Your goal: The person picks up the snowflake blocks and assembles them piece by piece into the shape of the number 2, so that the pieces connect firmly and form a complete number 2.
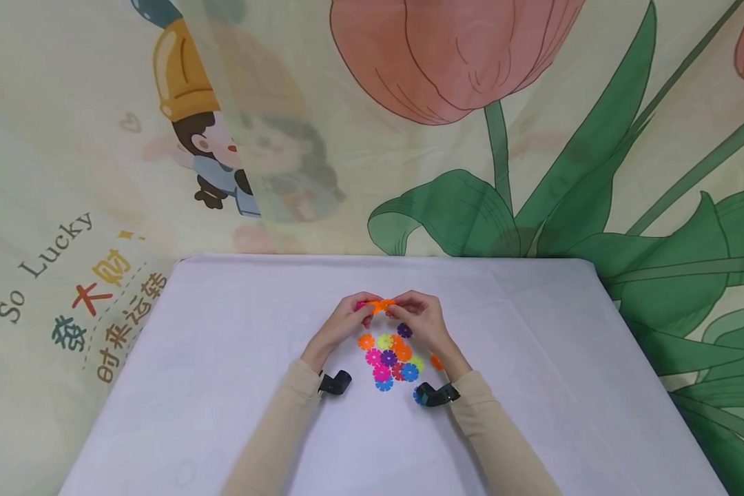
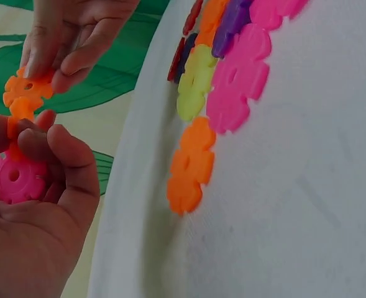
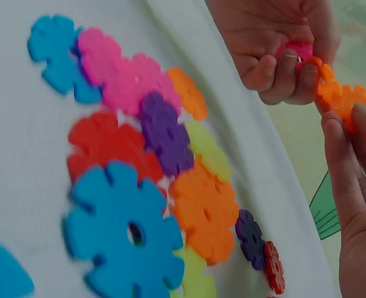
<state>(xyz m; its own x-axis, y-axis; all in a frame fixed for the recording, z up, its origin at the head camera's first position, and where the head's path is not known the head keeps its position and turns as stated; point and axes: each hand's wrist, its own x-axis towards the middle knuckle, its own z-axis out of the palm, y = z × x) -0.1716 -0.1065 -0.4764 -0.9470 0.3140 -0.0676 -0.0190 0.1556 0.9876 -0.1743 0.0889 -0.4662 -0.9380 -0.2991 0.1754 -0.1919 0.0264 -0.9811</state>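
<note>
Both hands are raised over the far part of the table, close together, with joined plastic snowflake discs between them. My left hand [image 1: 346,315] pinches an orange snowflake disc [image 3: 326,79], and a pink snowflake disc [image 2: 15,179] linked to it sits against the palm, partly covered by fingers. With thumb and fingertips, my right hand [image 1: 423,317] grips another orange snowflake disc [image 2: 28,88]. This disc meets the left hand's orange one edge to edge; how deep the slots engage, I cannot tell.
Loose discs lie in a cluster below the hands: a purple disc [image 1: 388,357], a pink disc [image 1: 381,373], a blue disc [image 1: 410,372], a yellow-green disc [image 1: 385,341] and several more. A white cloth [image 1: 223,358] covers the table. A printed curtain [image 1: 297,138] hangs behind it.
</note>
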